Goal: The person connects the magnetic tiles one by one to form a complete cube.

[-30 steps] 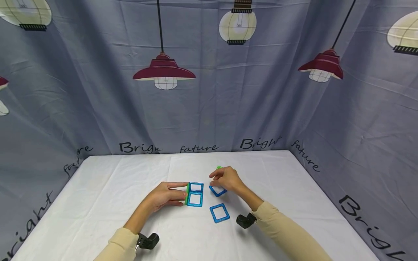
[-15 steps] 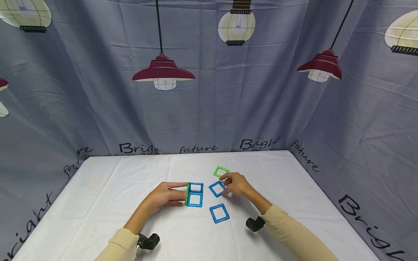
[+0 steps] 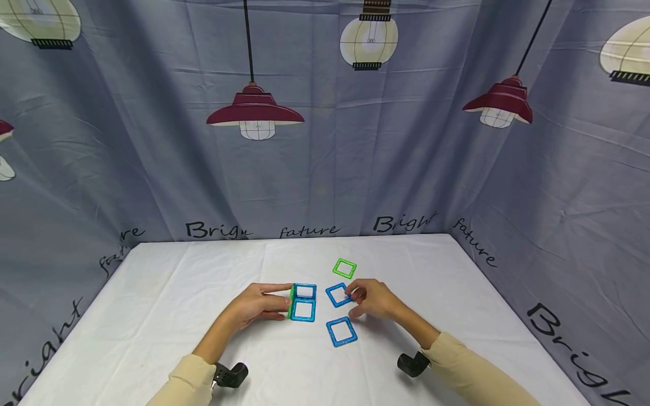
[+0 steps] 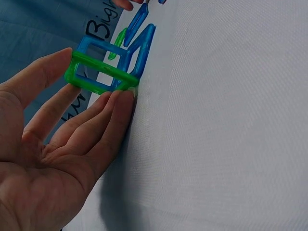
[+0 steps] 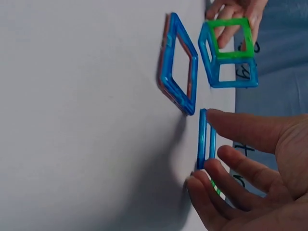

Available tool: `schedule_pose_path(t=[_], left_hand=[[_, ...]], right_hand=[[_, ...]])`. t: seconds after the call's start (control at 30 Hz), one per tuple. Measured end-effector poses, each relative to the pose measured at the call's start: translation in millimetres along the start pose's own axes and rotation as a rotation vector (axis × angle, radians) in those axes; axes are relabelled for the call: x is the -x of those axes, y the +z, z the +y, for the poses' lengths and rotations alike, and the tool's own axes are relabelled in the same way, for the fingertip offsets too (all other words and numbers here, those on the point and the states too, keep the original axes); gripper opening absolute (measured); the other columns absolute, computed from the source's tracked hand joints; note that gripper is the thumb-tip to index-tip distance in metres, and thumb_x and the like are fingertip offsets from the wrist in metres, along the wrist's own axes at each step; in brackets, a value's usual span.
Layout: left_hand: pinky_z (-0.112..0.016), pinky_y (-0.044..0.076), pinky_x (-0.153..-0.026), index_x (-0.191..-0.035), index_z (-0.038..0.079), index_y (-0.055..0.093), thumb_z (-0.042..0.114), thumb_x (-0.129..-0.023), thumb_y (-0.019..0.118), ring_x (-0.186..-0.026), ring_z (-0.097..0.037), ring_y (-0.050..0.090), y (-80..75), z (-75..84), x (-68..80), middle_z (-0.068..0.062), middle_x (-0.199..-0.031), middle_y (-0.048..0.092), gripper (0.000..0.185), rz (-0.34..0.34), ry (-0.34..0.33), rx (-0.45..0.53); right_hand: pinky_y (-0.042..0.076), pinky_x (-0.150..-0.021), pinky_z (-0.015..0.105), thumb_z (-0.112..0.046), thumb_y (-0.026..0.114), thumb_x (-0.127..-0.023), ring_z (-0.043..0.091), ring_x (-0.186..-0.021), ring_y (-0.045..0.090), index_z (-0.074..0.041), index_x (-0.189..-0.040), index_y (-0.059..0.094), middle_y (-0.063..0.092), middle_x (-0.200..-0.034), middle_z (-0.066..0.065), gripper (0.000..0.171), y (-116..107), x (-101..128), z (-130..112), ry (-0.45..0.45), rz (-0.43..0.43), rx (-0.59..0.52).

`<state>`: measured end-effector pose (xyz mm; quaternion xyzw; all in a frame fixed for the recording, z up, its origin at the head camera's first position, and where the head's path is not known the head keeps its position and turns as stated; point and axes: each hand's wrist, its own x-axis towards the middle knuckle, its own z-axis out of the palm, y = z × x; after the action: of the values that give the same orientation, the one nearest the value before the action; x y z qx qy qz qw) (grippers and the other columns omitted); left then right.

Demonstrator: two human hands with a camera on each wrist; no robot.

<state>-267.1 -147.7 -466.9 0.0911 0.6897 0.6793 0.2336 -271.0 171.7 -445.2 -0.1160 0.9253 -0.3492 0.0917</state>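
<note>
Right hand [image 3: 373,301] lies on the white tablecloth [image 3: 167,293] right of centre, fingers relaxed and spread, holding nothing. Its fingertips [image 5: 211,118] touch the right edge of the middle blue square tile [image 3: 337,294], which lies flat, turned cornerwise. The right wrist view shows thumb and fingers on either side of that tile's edge, not closed round it.

Left hand [image 3: 256,307] lies left of centre, fingers straight. The fingertips [image 4: 120,98] press against the green side of the partly built cube [image 3: 303,303], with the thumb along the top edge. The cube has a green face toward the left hand and blue faces on the other visible sides. It stands on the cloth just left of the middle blue square tile, apart from it.

Nearest the front edge lies the near blue square tile [image 3: 341,331], flat, just in front of the right hand's fingers and not touched. Farther back, toward the rear edge, lies the green square tile [image 3: 345,268], flat, apart from both hands.

Behind the table hangs a grey backdrop [image 3: 406,158] printed with lamps.
</note>
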Motion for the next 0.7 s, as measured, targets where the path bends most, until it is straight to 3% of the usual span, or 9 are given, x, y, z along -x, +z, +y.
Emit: schedule_pose_path(t=[0.17, 0.4, 0.7], left_hand=[[-0.040, 0.062, -0.087, -0.145, 0.000, 0.053, 0.015, -0.089, 0.078, -0.101, -0.023, 0.073, 0.1, -0.5, -0.2, -0.022, -0.122, 0.071, 0.063, 0.009, -0.011, -0.004], [-0.040, 0.062, -0.087, -0.144, -0.001, 0.054, 0.016, -0.089, 0.079, -0.101, -0.023, 0.073, 0.1, -0.4, -0.6, -0.023, -0.123, 0.070, 0.063, 0.011, -0.011, -0.006], [-0.040, 0.062, -0.087, -0.145, -0.002, 0.052, 0.016, -0.090, 0.078, -0.102, -0.023, 0.073, -1.6, -0.9, -1.1, -0.024, -0.123, 0.070, 0.064, -0.001, -0.012, -0.002]], right_hand=[[0.050, -0.077, 0.030, -0.008, 0.093, -0.069, 0.021, -0.088, 0.059, -0.008, -0.108, 0.071, 0.068, -0.094, 0.006, 0.044, 0.3, 12.9, -0.7, -0.057, -0.076, -0.007], [0.052, -0.086, 0.035, -0.008, 0.095, -0.065, 0.020, -0.095, 0.058, -0.009, -0.114, 0.069, 0.065, -0.101, 0.002, 0.055, 3.4, 24.7, -3.0, -0.146, -0.180, 0.064], [0.052, -0.095, 0.044, -0.005, 0.094, -0.063, 0.019, -0.100, 0.056, -0.009, -0.117, 0.069, 0.064, -0.107, 0.001, 0.059, 8.2, 30.2, -1.4, -0.174, -0.178, 0.093]])
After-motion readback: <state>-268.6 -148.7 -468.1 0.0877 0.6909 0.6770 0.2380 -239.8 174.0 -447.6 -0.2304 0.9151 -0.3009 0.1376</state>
